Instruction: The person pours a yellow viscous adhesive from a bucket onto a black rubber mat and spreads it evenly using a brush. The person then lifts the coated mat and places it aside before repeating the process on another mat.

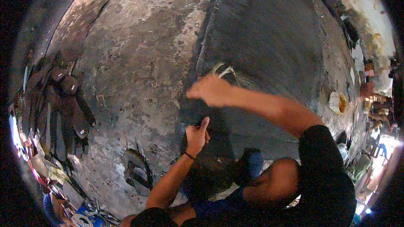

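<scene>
A wide dark sheet [265, 38] lies over the floor, its long left edge running toward me. My left hand [196, 139] is closed at the near part of that edge, thumb pointing away from me. A dark band circles its wrist. Whatever its curled fingers grip is hidden. Just beyond it, my right hand [213, 90] reaches in from the right above the sheet, closed and slightly blurred. Pale thin loops [225, 70] show just beyond its knuckles; whether it holds them, and what they are, I cannot make out.
To the left stand dark metal-looking pieces [69, 86] in a cluster. A dark sandal-like thing [138, 169] is on the stained concrete floor [139, 50] near my left forearm. A pale container, yellowish inside [338, 103], sits at the right, before clutter along the wall.
</scene>
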Tool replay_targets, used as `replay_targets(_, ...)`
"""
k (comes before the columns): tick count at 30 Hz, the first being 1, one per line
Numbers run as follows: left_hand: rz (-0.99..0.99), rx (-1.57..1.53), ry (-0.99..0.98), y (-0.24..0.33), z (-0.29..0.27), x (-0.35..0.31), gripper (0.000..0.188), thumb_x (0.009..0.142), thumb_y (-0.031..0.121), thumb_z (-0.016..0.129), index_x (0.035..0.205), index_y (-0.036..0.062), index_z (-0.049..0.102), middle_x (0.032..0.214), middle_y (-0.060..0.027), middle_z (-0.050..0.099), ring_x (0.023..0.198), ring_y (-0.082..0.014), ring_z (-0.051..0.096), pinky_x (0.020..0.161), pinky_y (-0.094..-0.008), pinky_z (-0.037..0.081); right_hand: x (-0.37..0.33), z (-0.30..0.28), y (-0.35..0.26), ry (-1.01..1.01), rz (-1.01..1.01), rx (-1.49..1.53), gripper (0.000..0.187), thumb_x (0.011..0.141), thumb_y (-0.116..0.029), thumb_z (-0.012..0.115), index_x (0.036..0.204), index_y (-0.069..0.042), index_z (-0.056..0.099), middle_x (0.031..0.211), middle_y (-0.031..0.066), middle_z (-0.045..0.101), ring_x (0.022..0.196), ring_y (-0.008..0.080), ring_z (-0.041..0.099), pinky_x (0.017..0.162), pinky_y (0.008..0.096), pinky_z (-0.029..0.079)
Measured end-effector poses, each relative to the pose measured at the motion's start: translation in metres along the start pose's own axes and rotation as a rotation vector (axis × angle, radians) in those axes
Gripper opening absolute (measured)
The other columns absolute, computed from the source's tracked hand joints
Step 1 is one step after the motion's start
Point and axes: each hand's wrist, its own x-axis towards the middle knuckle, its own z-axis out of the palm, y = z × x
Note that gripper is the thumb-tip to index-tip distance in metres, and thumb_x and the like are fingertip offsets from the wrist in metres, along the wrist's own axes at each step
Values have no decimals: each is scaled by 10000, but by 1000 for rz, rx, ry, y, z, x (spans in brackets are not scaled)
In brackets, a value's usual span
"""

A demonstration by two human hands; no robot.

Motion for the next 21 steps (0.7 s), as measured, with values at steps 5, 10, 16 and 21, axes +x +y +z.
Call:
replay_targets(5, -80, -53, 54, -1, 9, -13, 380, 828, 292, 703, 663, 17, 498, 459, -65, 516, 320, -125, 465, 306, -270, 366, -6, -36, 49, 153, 119, -45, 454, 717, -38, 543, 1140, -186, 613, 1075, 35, 613, 999, 248, 582, 869, 427, 443)
replay_targets(10, -112, -86, 134, -16, 18, -14, 367, 828, 279, 704, 709, 31, 461, 481, -85, 534, 340, -120, 480, 307, -261, 379, -35, -23, 75, -159, -80, -156, 516, 693, -60, 619, 1166, -265, 594, 1102, -50, 566, 1064, 180, 522, 932, 395, 363)
replay_targets(16, -58, -51, 269, -11, 36, -23, 358, 837, 279, 691, 698, 49, 455, 478, -64, 526, 342, -112, 471, 312, -253, 371, -188, 3, 90, -179, -135, -193, 504, 697, -83, 650, 1153, -291, 596, 1105, -69, 558, 1109, 146, 497, 1013, 407, 292)
replay_targets(21, -75, -17, 364, -7, 44, -25, 322, 838, 276, 688, 712, 85, 461, 514, -31, 518, 391, -103, 488, 318, -241, 361, -316, 23, 96, -228, 64, -144, 549, 689, -96, 655, 1181, -323, 569, 1115, -53, 558, 1157, 158, 477, 1047, 442, 262)
